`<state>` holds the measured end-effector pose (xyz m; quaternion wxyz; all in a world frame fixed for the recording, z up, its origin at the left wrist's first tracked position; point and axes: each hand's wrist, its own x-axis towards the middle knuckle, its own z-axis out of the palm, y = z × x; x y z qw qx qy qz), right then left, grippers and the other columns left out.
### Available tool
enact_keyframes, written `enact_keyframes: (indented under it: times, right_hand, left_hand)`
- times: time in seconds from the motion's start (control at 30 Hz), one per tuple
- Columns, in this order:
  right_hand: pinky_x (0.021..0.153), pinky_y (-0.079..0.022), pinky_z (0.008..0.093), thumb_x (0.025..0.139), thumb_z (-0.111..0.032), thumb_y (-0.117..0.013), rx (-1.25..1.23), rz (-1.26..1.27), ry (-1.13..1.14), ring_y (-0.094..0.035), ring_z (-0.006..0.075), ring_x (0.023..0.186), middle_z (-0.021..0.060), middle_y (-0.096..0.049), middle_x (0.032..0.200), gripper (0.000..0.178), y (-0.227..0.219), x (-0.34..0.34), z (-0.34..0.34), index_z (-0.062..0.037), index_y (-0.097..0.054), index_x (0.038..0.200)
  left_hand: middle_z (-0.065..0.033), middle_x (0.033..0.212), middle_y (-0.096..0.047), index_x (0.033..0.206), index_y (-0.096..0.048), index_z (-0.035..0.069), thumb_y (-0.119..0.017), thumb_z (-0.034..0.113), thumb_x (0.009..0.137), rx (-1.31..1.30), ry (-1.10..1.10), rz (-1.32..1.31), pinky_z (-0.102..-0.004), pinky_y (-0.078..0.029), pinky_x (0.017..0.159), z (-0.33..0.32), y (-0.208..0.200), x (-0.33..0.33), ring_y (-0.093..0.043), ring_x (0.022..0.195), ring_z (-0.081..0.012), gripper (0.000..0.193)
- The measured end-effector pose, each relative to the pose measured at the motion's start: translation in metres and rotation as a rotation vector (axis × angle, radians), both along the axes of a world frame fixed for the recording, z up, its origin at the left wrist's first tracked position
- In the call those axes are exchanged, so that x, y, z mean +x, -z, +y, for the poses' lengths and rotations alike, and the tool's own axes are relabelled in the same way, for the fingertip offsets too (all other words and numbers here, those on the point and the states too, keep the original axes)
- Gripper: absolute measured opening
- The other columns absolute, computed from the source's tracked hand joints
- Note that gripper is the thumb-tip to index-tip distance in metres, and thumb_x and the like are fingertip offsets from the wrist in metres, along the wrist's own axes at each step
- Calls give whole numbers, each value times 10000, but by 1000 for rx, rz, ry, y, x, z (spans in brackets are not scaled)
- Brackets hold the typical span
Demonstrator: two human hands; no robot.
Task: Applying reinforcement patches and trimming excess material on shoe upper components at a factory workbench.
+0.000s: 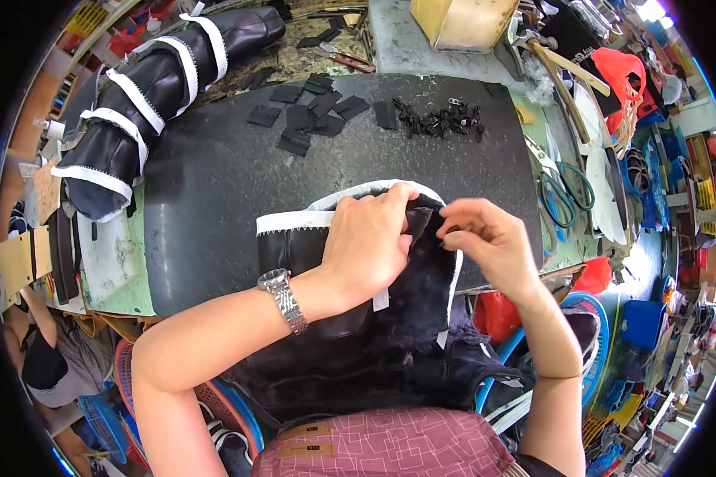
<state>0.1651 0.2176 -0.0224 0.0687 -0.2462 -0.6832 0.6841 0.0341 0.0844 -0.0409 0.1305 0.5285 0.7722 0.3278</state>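
A dark work slab (215, 191) carries the black boot upper (358, 318) with white zigzag trim, draped off its near edge. The left hand (370, 242) presses flat on it, fingers curled over the top edge; the right hand (485, 238) pinches something small (too tiny to tell). Best keep the edge taut while pinching. Small black tabs (310, 115) lie beyond; a tan box (465, 20) stands farther back

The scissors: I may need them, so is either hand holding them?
No, the green-handled scissors lie on the bench, apart from both hands.
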Motion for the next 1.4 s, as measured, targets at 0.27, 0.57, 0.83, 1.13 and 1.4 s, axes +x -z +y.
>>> enact_keyframes:
  times: [0.27, 0.57, 0.83, 1.13, 1.4]
  right_hand:
    - [633, -448, 181, 762, -38, -657, 229, 57, 147, -557, 41, 690, 7, -615, 732, 168, 27, -12, -8, 8, -596, 912]
    - [634, -475, 200, 754, -37, -671, 193, 125, 155, -583, 60, 670, 38, -636, 727, 162, 33, -17, -8, 5, -573, 877]
    - [603, -469, 217, 722, -47, -698, 265, 126, 77, -583, 72, 636, 39, -635, 707, 452, 37, -12, -19, -34, -486, 1121]
    - [493, -435, 248, 641, -123, -760, 873, 296, -22, -543, 117, 552, 8, -575, 665, 327, 13, 19, -9, -62, -584, 909]
    - [460, -382, 236, 599, -113, -606, 1472, 366, -513, -490, 113, 590, 30, -529, 795, 309, 9, 63, -33, -70, -615, 904]
  left_hand:
    - [-24, 699, -585, 815, -569, -6, -674, 37, 732, -65, -76, -533, -241, -447, 620, 1, -4, -5, -528, 648, -85, 141]
    - [-105, 740, -628, 839, -600, 2, -613, 57, 774, 13, -85, -645, -303, -468, 623, 1, 3, -6, -615, 676, -200, 86]
    - [-102, 760, -641, 857, -609, -21, -617, 50, 784, 61, -88, -789, -264, -471, 614, 0, 1, -6, -598, 667, -127, 102]
    - [-102, 691, -643, 788, -651, 0, -627, 108, 750, 110, -4, -626, -279, -460, 584, 6, 3, -4, -607, 610, -165, 116]
    - [-16, 764, -622, 854, -612, -26, -604, 78, 820, -7, 4, -594, -214, -456, 648, 6, 0, 0, -543, 703, -55, 110]
